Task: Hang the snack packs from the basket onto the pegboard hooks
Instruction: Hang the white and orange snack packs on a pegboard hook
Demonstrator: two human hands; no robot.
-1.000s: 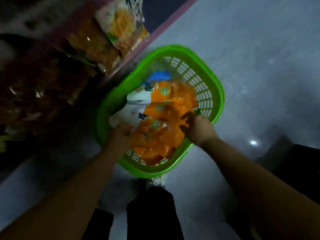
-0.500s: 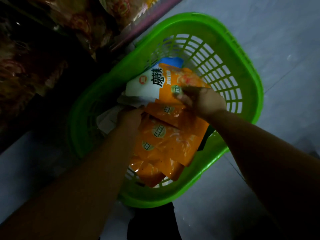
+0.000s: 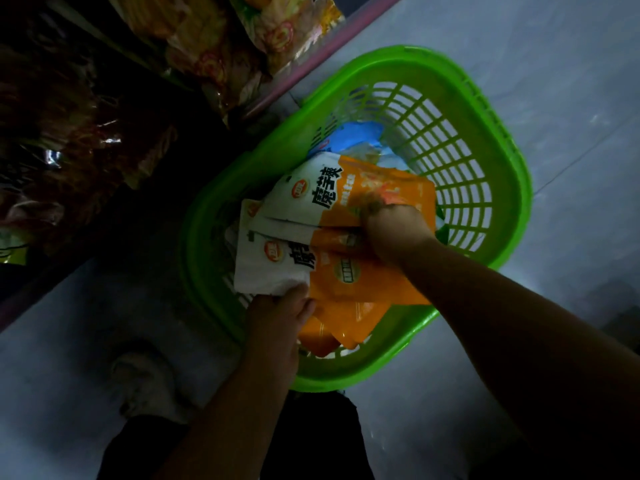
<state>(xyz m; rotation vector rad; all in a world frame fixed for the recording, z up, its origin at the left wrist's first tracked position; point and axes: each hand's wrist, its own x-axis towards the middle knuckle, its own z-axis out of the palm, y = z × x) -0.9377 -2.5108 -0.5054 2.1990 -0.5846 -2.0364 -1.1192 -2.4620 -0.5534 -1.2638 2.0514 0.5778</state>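
Observation:
A green slatted basket (image 3: 491, 188) stands on the grey floor and holds several orange-and-white snack packs (image 3: 349, 271). My right hand (image 3: 394, 233) is closed on the orange ends of the top packs (image 3: 311, 199), which are lifted and fanned out. My left hand (image 3: 280, 317) pinches the white lower corner of the front pack near the basket's near rim. A blue pack (image 3: 356, 133) lies underneath at the far side of the basket.
Dark shelving with hanging snack bags (image 3: 214, 53) fills the upper left, edged by a pink rail (image 3: 311, 64). My shoe (image 3: 145, 382) and dark trouser legs (image 3: 311, 438) are at the bottom. Grey floor (image 3: 519, 46) lies to the right.
The view has come closer to the basket. Both hands have gathered a stack of packs and raised it; my left hand shifted from the middle to the stack's lower white corner.

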